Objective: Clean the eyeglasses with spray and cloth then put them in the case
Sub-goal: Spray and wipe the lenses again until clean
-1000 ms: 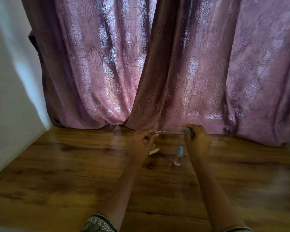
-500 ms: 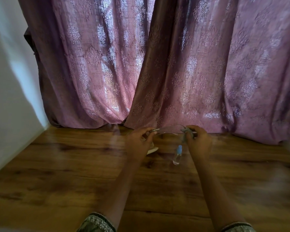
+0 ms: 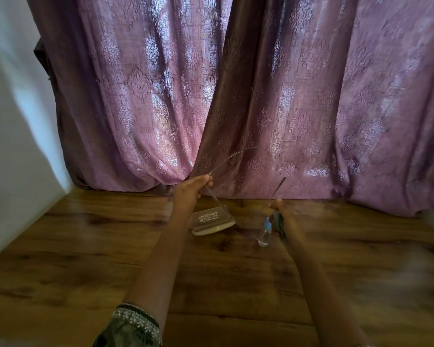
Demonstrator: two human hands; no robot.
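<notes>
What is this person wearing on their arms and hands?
The left hand and right hand are bare, with no gloves, and both forearms are uncovered. The left sleeve is dark patterned fabric ending in a cuff band of small white embroidered flowers.

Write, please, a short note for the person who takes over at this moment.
Left hand: fingers pinch the eyeglasses at one hinge, above the wooden surface.
Right hand: holds the other temple, plus the dark cloth.
Spray bottle and case are on that surface.
Done: cannot tell whether the lenses are clean.
Remaining: finish wiping, fold the eyeglasses, put them in the case.
</notes>
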